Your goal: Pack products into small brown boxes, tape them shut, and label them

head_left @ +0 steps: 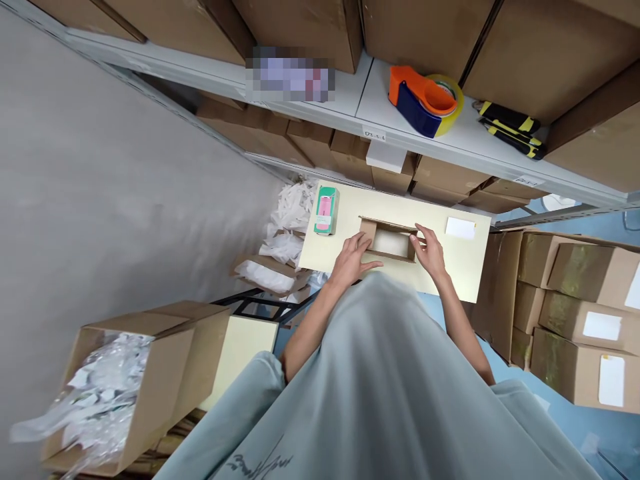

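Observation:
An upright cardboard box (393, 257), open at the top, stands on the cream tabletop (333, 257), whose surface shows through it. My left hand (353, 261) grips its left end, fingers bent over the corner and thumb stretched along the near side. At the opposite end, my right hand (429, 252) holds the right wall between thumb and fingers. Left of the box is a small green carton (327, 211) with a pink item pictured or showing on its front. A white label (461, 228) lies to the right on the tabletop.
A shelf above bears an orange tape dispenser (425, 100), black-and-yellow utility knives (513, 130) and large cartons (425, 37). Taped boxes (575, 313) are stacked at right. At lower left, a carton (165, 373) holds plastic wrapping (107, 380). A grey wall (125, 200) bounds the left.

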The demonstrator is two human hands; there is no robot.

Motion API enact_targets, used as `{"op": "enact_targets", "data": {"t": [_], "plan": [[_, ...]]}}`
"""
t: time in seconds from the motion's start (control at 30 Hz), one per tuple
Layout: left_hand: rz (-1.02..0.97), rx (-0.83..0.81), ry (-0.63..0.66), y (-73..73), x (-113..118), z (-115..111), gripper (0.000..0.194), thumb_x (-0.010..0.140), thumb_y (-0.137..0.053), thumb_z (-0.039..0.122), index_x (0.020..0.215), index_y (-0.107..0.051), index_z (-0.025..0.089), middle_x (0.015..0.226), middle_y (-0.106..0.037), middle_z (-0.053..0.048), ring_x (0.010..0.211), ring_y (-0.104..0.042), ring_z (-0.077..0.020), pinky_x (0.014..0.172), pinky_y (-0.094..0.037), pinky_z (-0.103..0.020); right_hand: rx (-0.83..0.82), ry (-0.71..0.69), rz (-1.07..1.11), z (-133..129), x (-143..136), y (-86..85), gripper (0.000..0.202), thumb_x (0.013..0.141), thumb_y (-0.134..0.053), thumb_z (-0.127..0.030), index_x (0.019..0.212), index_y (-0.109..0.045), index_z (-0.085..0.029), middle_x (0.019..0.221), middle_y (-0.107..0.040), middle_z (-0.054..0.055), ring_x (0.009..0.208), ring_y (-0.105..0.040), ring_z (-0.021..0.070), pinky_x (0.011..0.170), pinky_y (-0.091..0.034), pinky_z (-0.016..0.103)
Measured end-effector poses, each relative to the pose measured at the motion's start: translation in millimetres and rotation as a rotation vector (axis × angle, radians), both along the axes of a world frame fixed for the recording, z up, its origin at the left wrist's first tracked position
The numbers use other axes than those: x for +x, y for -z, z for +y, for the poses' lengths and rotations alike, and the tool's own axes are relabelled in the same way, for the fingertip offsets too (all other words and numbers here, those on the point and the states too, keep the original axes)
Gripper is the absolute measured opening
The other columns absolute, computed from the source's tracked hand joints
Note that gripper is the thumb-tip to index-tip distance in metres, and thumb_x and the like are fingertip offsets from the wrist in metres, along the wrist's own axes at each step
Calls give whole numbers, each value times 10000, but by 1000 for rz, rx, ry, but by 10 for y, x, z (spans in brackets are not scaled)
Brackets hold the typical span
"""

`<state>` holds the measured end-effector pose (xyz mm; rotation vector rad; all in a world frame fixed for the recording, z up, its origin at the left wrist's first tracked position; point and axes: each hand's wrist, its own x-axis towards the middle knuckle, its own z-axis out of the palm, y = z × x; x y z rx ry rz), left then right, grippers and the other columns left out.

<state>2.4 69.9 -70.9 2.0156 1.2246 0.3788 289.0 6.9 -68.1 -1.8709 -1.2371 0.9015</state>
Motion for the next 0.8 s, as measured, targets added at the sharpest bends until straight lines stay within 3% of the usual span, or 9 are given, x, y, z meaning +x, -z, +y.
{"op": "enact_targets", "data": {"t": [0.1, 0.17, 0.27, 0.4, 0.57, 0.8], "plan": [[-28, 19, -7, 74, -52, 37, 401, 1033, -813, 445, 1378, -761, 249, 1549, -659, -168, 1422, -617, -382, 1239, -561, -548, 15, -35, 6, -92, -25, -17, 642, 1070, -639, -723, 1567, -675, -317, 1618, -635, 149, 1267, -780, 317, 1030, -720, 500], [-48, 19, -109, 145, -68, 66, 479, 1056, -771, 380, 1501, -676, 227, 1458, -674, -170, 1243, -701, -332, 1153, -610, -515, 20, -63, -26, -151, -38, 2, 628, 1043, -692, -714, 1537, -691, -326, 1654, -603, 142, 1361, -736, 335, 1082, -700, 526], [-51, -10, -197, 239, -74, 117, 595, 1063, -724, 319, 1634, -575, 244, 1482, -615, -157, 995, -740, -239, 983, -659, -428, -9, -82, -121, -215, -63, 89, 539, 1047, -695, -683, 1439, -743, -316, 1691, -569, 144, 1390, -716, 359, 1110, -674, 556], [-46, -25, -116, 291, -59, 203, 397, 1103, -650, 302, 1495, -714, 281, 1522, -618, -135, 1001, -759, -234, 1002, -642, -409, -41, -45, -187, -198, -139, 248, 453, 1094, -603, -602, 1391, -744, -290, 1621, -622, 169, 1315, -743, 355, 1068, -674, 535], [-69, -29, -60, 286, -17, 378, 362, 1108, -628, 303, 1458, -706, 261, 1480, -678, -142, 1103, -769, -285, 1035, -635, -436, -6, -2, -212, -57, -188, 348, 441, 1110, -535, -556, 1414, -691, -277, 1585, -668, 169, 1408, -694, 358, 1131, -633, 537], [-121, -112, 42, 295, 15, 530, 314, 1067, -686, 324, 1376, -718, 275, 1417, -682, -95, 897, -759, -202, 994, -641, -395, -70, 74, -205, 1, -136, 472, 463, 1091, -518, -569, 1436, -636, -284, 1492, -759, 144, 1221, -770, 342, 1073, -639, 538]]}}
